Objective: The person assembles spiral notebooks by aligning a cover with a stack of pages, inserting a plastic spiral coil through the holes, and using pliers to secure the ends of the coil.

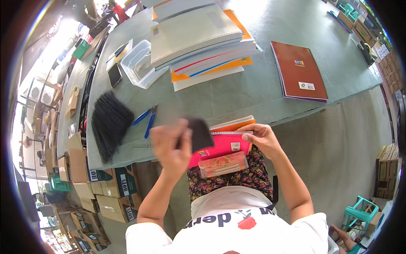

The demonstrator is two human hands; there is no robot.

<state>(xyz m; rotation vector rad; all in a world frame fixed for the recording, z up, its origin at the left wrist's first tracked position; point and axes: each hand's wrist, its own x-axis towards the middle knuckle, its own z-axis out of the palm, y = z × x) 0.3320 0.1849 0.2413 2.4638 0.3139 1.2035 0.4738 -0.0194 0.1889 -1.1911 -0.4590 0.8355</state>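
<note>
A pink notebook (226,143) lies across my lap, its hole-punched edge toward the table. My right hand (261,139) is closed on its right end, thumb on the cover. An orange notebook (239,125) lies just beyond it. My left hand (172,144), blurred by motion, is closed on a dark flat piece (200,134) over the notebook's left end; its kind is unclear. A thin wire coil (143,145) shows left of that hand. A clear orange-tinted package (223,165) rests on the pink cover. Blue-handled cutters (149,120) lie on the table near my left hand.
Black spiral coils (111,120) are bundled at the table's left, near a phone (114,76) and a clear plastic tray (146,80). A tall notebook stack (198,38) stands beyond. Brown notebooks (298,70) lie right on the green table (262,99). Cardboard boxes (112,201) stand below left.
</note>
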